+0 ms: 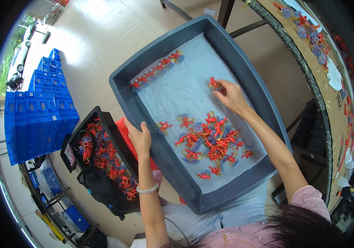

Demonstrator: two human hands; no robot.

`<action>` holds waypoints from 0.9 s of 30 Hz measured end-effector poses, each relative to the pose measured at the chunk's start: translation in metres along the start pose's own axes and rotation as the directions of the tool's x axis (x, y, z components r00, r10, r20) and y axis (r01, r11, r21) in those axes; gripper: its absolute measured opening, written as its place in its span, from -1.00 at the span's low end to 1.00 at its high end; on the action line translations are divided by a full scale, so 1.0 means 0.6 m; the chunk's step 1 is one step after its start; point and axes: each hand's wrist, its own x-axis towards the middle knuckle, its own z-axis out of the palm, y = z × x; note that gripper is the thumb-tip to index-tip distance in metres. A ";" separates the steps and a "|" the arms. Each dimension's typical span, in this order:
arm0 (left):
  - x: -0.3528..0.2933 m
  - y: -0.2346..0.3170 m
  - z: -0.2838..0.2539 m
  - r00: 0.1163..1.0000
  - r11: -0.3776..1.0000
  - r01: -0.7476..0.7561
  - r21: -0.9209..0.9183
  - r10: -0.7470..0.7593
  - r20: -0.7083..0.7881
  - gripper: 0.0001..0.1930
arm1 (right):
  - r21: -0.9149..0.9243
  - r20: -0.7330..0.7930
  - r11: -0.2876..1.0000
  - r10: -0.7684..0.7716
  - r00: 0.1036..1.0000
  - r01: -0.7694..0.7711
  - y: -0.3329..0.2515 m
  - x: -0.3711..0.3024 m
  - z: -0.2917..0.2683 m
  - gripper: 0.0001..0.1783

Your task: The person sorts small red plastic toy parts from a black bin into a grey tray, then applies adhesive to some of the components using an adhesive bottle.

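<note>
The left hand [139, 138] grips the tray [152, 62] rim. The right hand [230, 96] pinches 1 red toy [215, 84] over the tray's paper (far from the pile [210, 142]). If the tray tips, I think the toys could slide off.

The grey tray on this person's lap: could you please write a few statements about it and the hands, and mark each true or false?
1. The right hand holds a small red piece over the grey tray. True.
2. The left hand lies inside the tray on the pile. False: it grips the tray's left rim.
3. White paper lines the tray. True.
4. The black bin beside the tray is empty. False: it holds red and blue pieces.
5. A row of pieces lies at the tray's far left. True.
</note>
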 end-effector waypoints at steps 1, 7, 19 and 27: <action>0.000 0.002 0.001 1.000 1.000 -0.003 0.013 0.003 -0.008 -0.38 | 0.034 -0.028 0.999 0.026 0.999 -0.025 -0.005 0.021 0.006 -0.67; -0.005 0.017 0.006 0.999 0.999 0.043 0.034 -0.042 -0.009 -0.38 | 0.680 0.352 0.485 0.442 0.825 -0.550 0.028 0.113 0.023 -0.62; -0.002 0.023 -0.006 0.997 0.997 0.070 0.013 -0.070 0.017 -0.41 | -0.239 -0.074 0.945 -0.247 0.966 0.223 0.027 0.103 0.053 -0.72; -0.001 0.021 -0.003 0.999 0.998 0.053 0.027 -0.053 0.010 -0.40 | -0.114 -0.166 0.991 -0.086 0.982 0.068 0.042 0.301 0.078 -0.75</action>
